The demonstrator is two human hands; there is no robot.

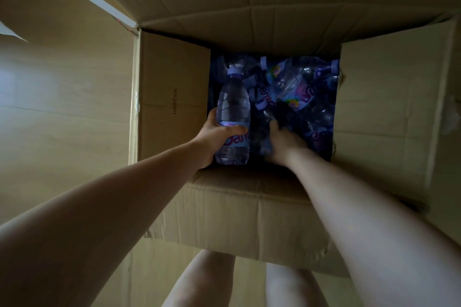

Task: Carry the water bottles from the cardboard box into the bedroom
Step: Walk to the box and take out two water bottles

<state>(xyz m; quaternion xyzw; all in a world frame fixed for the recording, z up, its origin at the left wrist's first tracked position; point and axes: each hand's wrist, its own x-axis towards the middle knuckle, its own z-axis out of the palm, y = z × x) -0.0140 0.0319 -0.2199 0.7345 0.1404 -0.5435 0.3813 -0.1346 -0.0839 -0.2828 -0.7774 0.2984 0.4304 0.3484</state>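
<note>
Left hand (219,136) grips one bottle (233,117) at frame centre, above the box (249,212). Right hand (282,141), blurred among the loose bottles (296,92), shows no clear grip. Rummaging blind in that dark heap, it could fumble one.

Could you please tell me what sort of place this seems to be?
Probably a room in a home: pale wood-look flooring and an open cardboard box of water bottles standing on it. Nothing else shows.

Matt creased cardboard box (237,209), glossy clear plastic bottles (233,104), smooth pale wood-look floor (62,107).
</note>
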